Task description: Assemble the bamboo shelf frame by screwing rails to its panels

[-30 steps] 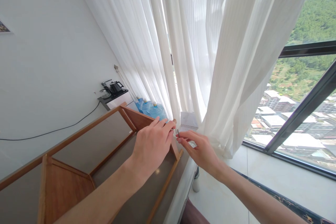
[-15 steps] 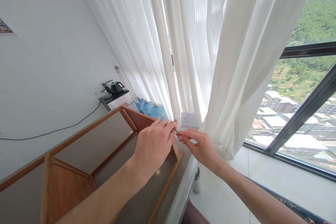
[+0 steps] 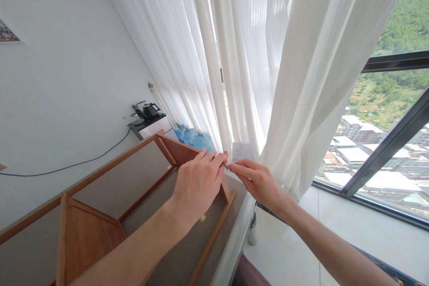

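Note:
A brown wooden furniture frame (image 3: 182, 148) lies before me, its corner under my left hand (image 3: 197, 187). The fingers of that hand are closed over the corner, and their undersides are hidden. My right hand (image 3: 256, 181) pinches a small thin metal piece, which looks like a hex key (image 3: 227, 167), between thumb and fingertips. Its far end reaches the left fingertips at the corner; what it meets there is covered by the fingers.
Beyond the frame, several blue water bottles (image 3: 194, 136) stand by white curtains (image 3: 244, 62). A black kettle (image 3: 150, 109) sits on a small cabinet at the wall, with a black cable (image 3: 83, 163) trailing left. A window (image 3: 385, 111) is at right, above pale floor tiles (image 3: 284, 241).
The metal piece has turned slightly between the right fingers, and the right hand has shifted a little upward. My left hand stays at the corner. The view has moved slightly.

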Tool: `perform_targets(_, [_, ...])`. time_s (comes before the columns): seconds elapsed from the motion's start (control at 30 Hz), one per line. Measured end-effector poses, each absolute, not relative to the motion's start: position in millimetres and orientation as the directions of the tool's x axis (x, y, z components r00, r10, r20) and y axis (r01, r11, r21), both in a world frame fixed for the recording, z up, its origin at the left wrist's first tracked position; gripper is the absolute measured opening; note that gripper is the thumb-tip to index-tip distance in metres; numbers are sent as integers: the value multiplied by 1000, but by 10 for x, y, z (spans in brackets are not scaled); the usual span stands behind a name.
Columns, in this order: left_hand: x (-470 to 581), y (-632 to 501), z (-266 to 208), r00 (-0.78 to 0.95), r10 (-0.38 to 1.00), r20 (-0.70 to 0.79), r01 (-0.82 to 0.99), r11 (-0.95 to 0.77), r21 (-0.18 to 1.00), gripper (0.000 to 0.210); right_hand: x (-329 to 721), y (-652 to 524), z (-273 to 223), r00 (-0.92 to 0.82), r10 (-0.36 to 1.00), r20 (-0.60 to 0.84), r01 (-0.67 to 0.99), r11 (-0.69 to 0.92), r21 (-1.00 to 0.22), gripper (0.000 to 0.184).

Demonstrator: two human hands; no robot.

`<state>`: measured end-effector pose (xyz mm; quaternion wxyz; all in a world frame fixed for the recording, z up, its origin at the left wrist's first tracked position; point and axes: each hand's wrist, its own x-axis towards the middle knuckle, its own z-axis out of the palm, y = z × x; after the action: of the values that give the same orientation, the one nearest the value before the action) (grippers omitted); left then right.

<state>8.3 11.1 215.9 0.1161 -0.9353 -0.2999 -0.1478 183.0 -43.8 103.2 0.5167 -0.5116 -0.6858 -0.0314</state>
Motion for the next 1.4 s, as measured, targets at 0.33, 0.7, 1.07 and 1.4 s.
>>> perform_targets(0.33, [88,118,2147,774,521,360,595,-793,-132,18,1840,-498,1158,119,770,627,654,414,-633,23])
perform_targets(0.7, [82,121,2144,772,526,356,602,-786,-143,20,1514,-567,1333,96,969,228,50,224,-973,26])
perform_targets(1.07, [74,109,2132,774,515,370,595,-791,-144,14,1596,-602,1130,251,855,454,535,268,-801,21])
perform_targets(1.4, [73,116,2145,773,509,378,589,-797,-132,11,1620,-541,1101,222,821,526,598,312,-739,21])
